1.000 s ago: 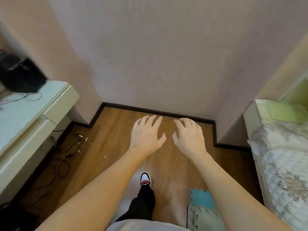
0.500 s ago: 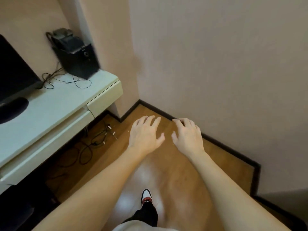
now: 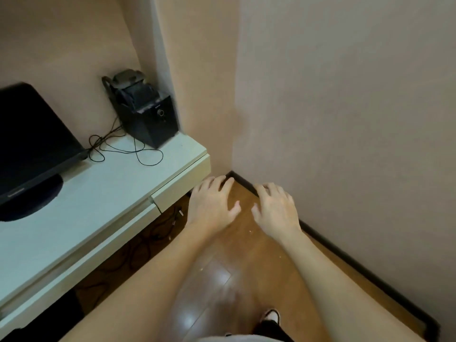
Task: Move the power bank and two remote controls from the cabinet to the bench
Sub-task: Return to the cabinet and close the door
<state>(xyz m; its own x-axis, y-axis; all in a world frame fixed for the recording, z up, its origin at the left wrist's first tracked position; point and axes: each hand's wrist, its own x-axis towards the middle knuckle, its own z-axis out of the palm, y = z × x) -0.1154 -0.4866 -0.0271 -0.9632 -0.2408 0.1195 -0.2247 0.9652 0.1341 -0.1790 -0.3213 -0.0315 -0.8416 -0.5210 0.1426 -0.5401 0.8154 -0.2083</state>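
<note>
Both hands are held empty in front of the body above the glossy brown wooden floor [image 3: 234, 267]. The left hand [image 3: 212, 206] and the right hand [image 3: 276, 211] are palm-down, fingers spread and relaxed, gripping nothing. On the left stands the low white cabinet with flat drawer fronts [image 3: 98, 193], its near corner just beside the left hand. On its top are a black flat screen on a rounded base [image 3: 32, 144], a black box-shaped speaker [image 3: 150, 119] against the wall and thin loose black cables [image 3: 97, 141]. No power bank or remote controls can be made out on the stretch of cabinet in view, and the bench is out of frame. With nothing being carried, at least some of the fetching seems still to do.
</note>
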